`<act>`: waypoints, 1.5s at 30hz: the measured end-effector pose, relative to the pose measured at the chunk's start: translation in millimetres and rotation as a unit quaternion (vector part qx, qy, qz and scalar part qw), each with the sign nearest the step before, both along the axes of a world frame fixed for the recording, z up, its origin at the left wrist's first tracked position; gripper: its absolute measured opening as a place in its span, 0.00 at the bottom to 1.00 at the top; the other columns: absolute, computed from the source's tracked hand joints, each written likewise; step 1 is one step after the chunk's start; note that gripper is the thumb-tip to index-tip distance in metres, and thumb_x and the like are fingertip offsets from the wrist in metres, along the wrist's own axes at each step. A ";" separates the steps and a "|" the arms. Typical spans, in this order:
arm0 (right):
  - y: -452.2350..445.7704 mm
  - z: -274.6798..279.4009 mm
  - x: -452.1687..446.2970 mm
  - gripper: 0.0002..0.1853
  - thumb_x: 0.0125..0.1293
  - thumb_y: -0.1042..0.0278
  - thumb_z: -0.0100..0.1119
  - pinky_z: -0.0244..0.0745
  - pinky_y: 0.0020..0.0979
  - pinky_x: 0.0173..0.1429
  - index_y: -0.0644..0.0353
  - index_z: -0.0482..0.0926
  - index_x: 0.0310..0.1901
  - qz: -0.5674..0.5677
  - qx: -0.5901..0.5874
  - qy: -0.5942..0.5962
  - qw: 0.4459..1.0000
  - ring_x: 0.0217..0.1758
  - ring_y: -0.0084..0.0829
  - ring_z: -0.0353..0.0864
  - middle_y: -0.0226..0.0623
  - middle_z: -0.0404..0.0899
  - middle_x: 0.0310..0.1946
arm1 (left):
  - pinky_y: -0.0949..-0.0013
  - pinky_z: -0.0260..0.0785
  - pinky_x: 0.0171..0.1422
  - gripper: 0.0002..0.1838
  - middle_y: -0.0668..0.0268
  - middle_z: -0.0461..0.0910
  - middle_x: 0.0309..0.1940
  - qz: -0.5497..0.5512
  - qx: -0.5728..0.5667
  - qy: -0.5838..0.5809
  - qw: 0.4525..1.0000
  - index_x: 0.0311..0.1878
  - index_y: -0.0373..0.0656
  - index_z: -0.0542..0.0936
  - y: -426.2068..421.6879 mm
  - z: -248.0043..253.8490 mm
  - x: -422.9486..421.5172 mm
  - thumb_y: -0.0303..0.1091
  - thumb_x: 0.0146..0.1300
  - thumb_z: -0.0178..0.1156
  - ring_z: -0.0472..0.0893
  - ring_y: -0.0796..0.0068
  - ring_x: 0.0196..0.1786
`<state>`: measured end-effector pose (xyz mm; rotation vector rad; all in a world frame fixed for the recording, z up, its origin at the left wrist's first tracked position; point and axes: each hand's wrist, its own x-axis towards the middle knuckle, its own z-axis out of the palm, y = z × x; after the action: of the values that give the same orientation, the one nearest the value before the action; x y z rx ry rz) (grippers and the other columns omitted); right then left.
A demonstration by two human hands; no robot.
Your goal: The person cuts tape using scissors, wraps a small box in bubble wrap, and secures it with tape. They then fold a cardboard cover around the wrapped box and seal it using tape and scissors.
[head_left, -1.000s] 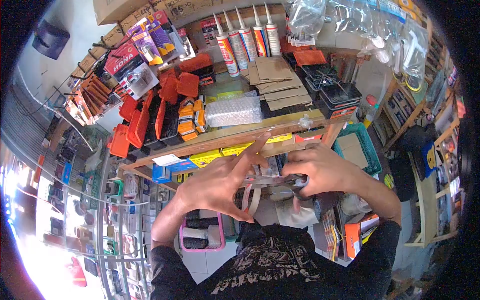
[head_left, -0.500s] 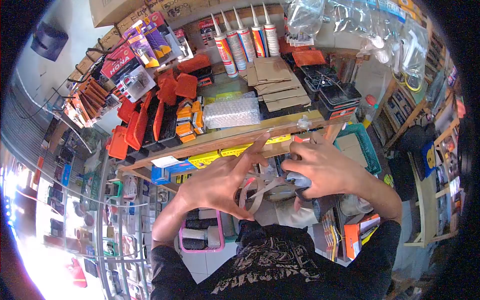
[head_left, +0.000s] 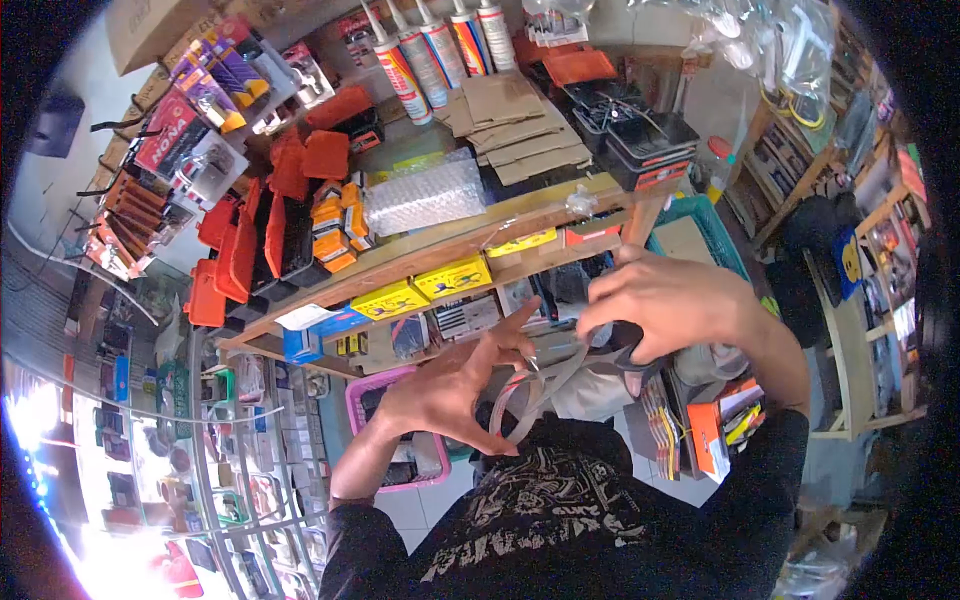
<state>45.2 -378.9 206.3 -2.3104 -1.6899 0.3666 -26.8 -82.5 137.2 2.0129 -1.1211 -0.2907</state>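
My left hand [head_left: 450,390] is curved around a roll of clear tape [head_left: 501,412], gripping it between thumb and fingers, with the index finger pointing forward. From the roll a translucent strip [head_left: 566,376] runs across to my right hand [head_left: 675,305]. The fingers of that hand are bent and close on the strip's end. Beneath them shows a dark grey thing [head_left: 637,372], partly hidden and blurred, so its kind is unclear. Both hands are raised in front of my chest, near the edge of the wooden counter [head_left: 420,275].
On the counter lie bubble wrap [head_left: 425,197], cardboard pieces [head_left: 535,130], orange-lidded boxes [head_left: 235,250] and several sealant tubes [head_left: 440,55]. Small yellow boxes [head_left: 455,277] sit on the shelf below. A pink basket [head_left: 358,420] is at lower left, a teal basket [head_left: 700,215] at right.
The view has shifted, so the counter appears lower and further left. My right hand has moved away from my left, and its fingers have opened slightly. The left keeps the roll.
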 end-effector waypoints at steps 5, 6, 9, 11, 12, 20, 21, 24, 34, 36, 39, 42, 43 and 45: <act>-10.2 15.9 5.2 0.31 0.39 0.61 0.77 0.61 0.36 0.62 0.53 0.82 0.51 -0.079 -0.033 -0.041 0.996 0.51 0.37 0.78 0.34 0.81 0.43 | 0.55 0.71 0.68 0.61 0.41 0.45 0.78 -0.003 -0.022 0.046 0.999 0.68 0.37 0.52 2.2 -3.5 -5.8 0.49 0.40 0.83 0.74 0.50 0.65; -12.6 14.4 5.9 0.31 0.39 0.61 0.77 0.61 0.36 0.62 0.53 0.82 0.51 -0.078 -0.033 -0.039 0.996 0.51 0.37 0.78 0.34 0.81 0.43 | 0.55 0.70 0.69 0.61 0.41 0.45 0.78 0.008 -0.025 0.056 0.998 0.68 0.37 0.52 3.4 -2.6 -8.2 0.49 0.40 0.84 0.73 0.50 0.65; -14.7 14.8 4.5 0.37 0.39 0.59 0.83 0.66 0.35 0.60 0.55 0.77 0.55 -0.199 0.022 -0.006 0.980 0.51 0.40 0.80 0.33 0.82 0.40 | 0.54 0.69 0.69 0.61 0.40 0.44 0.79 0.045 -0.051 0.071 0.995 0.68 0.37 0.53 6.0 0.2 -13.7 0.49 0.39 0.84 0.73 0.50 0.65; -13.2 0.8 1.0 0.36 0.41 0.60 0.83 0.69 0.33 0.55 0.56 0.77 0.55 -0.223 0.068 0.074 0.970 0.49 0.35 0.81 0.32 0.81 0.39 | 0.53 0.68 0.69 0.62 0.40 0.44 0.79 0.081 -0.054 0.057 0.994 0.69 0.37 0.52 3.8 8.7 -17.7 0.49 0.38 0.84 0.73 0.49 0.65; -11.2 -9.2 -1.5 0.36 0.42 0.61 0.84 0.72 0.31 0.51 0.56 0.77 0.55 -0.247 0.114 0.155 0.950 0.48 0.30 0.81 0.31 0.80 0.39 | 0.52 0.68 0.69 0.63 0.40 0.43 0.79 0.113 -0.055 0.044 0.991 0.70 0.37 0.52 2.9 12.8 -19.3 0.49 0.37 0.84 0.73 0.49 0.65; 55.1 -145.2 -83.7 0.28 0.57 0.75 0.76 0.78 0.27 0.49 0.60 0.70 0.55 -0.249 0.451 0.502 0.695 0.46 0.24 0.81 0.30 0.78 0.43 | 0.51 0.66 0.69 0.66 0.41 0.47 0.77 0.210 0.015 0.003 0.978 0.72 0.33 0.49 -17.3 -36.0 -46.0 0.50 0.39 0.84 0.73 0.49 0.65; 61.9 -156.3 -98.1 0.28 0.57 0.75 0.76 0.78 0.27 0.49 0.60 0.70 0.55 -0.256 0.449 0.508 0.689 0.46 0.24 0.81 0.30 0.78 0.43 | 0.51 0.67 0.68 0.65 0.42 0.48 0.77 0.238 0.017 0.039 0.970 0.71 0.32 0.49 -22.3 -50.1 -55.5 0.51 0.40 0.83 0.72 0.49 0.65; 69.5 -180.6 -128.7 0.25 0.57 0.76 0.75 0.77 0.28 0.50 0.60 0.70 0.53 -0.324 0.424 0.591 0.605 0.46 0.24 0.81 0.30 0.79 0.41 | 0.54 0.69 0.65 0.65 0.45 0.49 0.77 0.220 -0.052 0.112 0.968 0.72 0.35 0.48 -22.5 -107.0 -76.5 0.51 0.41 0.84 0.72 0.53 0.67; 72.3 -204.3 -162.0 0.23 0.52 0.78 0.78 0.74 0.25 0.51 0.59 0.73 0.45 -0.368 0.419 0.602 0.571 0.44 0.19 0.78 0.28 0.78 0.39 | 0.67 0.74 0.49 0.09 0.62 0.85 0.45 0.314 -0.111 0.266 0.905 0.48 0.38 0.78 -18.9 -121.4 -76.6 0.31 0.71 0.62 0.85 0.72 0.50; 71.5 -210.2 -166.0 0.22 0.52 0.77 0.78 0.74 0.25 0.51 0.60 0.74 0.45 -0.361 0.427 0.596 0.576 0.45 0.18 0.78 0.28 0.78 0.39 | 0.66 0.76 0.44 0.09 0.61 0.86 0.41 0.308 -0.095 0.250 0.913 0.47 0.37 0.77 -20.3 -123.7 -75.0 0.32 0.70 0.63 0.87 0.70 0.44; 57.4 -201.2 -166.4 0.22 0.51 0.75 0.80 0.75 0.24 0.50 0.60 0.77 0.45 -0.374 0.380 0.576 0.620 0.44 0.18 0.78 0.27 0.78 0.40 | 0.65 0.76 0.41 0.09 0.58 0.86 0.36 0.313 -0.030 0.192 0.930 0.45 0.37 0.77 -26.1 -103.4 -74.9 0.31 0.69 0.64 0.87 0.65 0.38; 33.8 -200.0 -160.0 0.24 0.48 0.70 0.83 0.76 0.24 0.47 0.62 0.81 0.45 -0.366 0.378 0.532 0.664 0.40 0.19 0.79 0.27 0.79 0.41 | 0.65 0.76 0.38 0.09 0.57 0.85 0.33 0.292 -0.031 0.129 0.947 0.44 0.37 0.77 -23.6 -99.3 -76.2 0.31 0.68 0.65 0.87 0.60 0.35; 20.0 -198.1 -155.8 0.25 0.47 0.71 0.84 0.75 0.23 0.44 0.62 0.80 0.46 -0.333 0.350 0.508 0.713 0.39 0.18 0.79 0.28 0.81 0.39 | 0.65 0.76 0.38 0.09 0.57 0.85 0.33 0.290 -0.030 0.130 0.948 0.44 0.37 0.77 -22.8 -98.5 -77.5 0.31 0.68 0.65 0.87 0.60 0.35; -8.1 -187.0 -141.3 0.30 0.43 0.64 0.86 0.74 0.27 0.40 0.62 0.79 0.47 -0.253 0.280 0.474 0.796 0.37 0.22 0.82 0.31 0.83 0.36 | 0.64 0.75 0.38 0.09 0.58 0.84 0.33 0.265 -0.048 0.125 0.955 0.43 0.38 0.77 -21.9 -97.4 -79.8 0.32 0.67 0.65 0.86 0.59 0.35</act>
<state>-96.1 -387.0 19.4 -1.5652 -0.5400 0.6451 -106.5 -104.4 39.8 2.0342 -0.4037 -0.1983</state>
